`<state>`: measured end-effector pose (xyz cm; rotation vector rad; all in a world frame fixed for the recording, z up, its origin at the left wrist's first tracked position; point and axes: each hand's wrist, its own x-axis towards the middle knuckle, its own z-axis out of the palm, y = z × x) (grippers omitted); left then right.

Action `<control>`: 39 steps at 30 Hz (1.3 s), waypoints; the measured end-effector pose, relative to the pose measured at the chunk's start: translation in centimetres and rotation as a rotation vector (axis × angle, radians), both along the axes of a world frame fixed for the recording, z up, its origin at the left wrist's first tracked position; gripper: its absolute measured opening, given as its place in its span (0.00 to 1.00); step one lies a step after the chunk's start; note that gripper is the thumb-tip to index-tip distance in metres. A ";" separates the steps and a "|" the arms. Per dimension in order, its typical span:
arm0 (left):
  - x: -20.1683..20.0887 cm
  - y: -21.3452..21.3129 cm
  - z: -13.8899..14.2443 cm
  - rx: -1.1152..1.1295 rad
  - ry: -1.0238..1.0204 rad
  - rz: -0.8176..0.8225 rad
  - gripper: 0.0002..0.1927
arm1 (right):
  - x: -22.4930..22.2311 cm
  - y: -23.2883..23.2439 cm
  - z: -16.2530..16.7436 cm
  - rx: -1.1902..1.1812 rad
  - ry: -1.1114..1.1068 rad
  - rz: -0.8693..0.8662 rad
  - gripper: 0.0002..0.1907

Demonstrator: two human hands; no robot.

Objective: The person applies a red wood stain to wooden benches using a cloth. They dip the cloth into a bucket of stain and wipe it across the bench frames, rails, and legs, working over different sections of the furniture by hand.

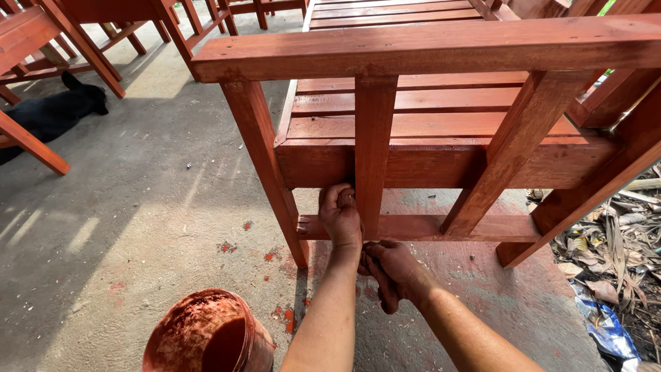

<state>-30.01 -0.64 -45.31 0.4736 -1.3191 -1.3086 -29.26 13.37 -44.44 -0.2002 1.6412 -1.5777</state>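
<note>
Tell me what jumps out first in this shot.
The red-stained wooden bench fills the centre; the left hand is pressed to its vertical slat near the seat's underside, and the right hand is just below. A stain-smeared bucket sits bottom left on the spattered concrete floor, and a black animal lies far left.

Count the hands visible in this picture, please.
2. The left hand is pressed against the red wooden bench beside an upright slat; the right hand is just below it, near the lower rail.
</note>
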 end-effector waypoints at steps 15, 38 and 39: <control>2.2 2.4 -5.0 0.257 -0.904 0.005 0.08 | -1.6 5.5 -1.6 0.120 -0.103 -0.142 0.10; -3.4 13.3 2.1 0.686 -0.480 -1.240 0.21 | -9.5 15.5 8.8 -0.317 0.336 -0.852 0.10; -3.4 13.6 2.2 0.721 -0.449 -1.286 0.22 | -9.9 15.9 9.6 -0.379 0.376 -0.841 0.09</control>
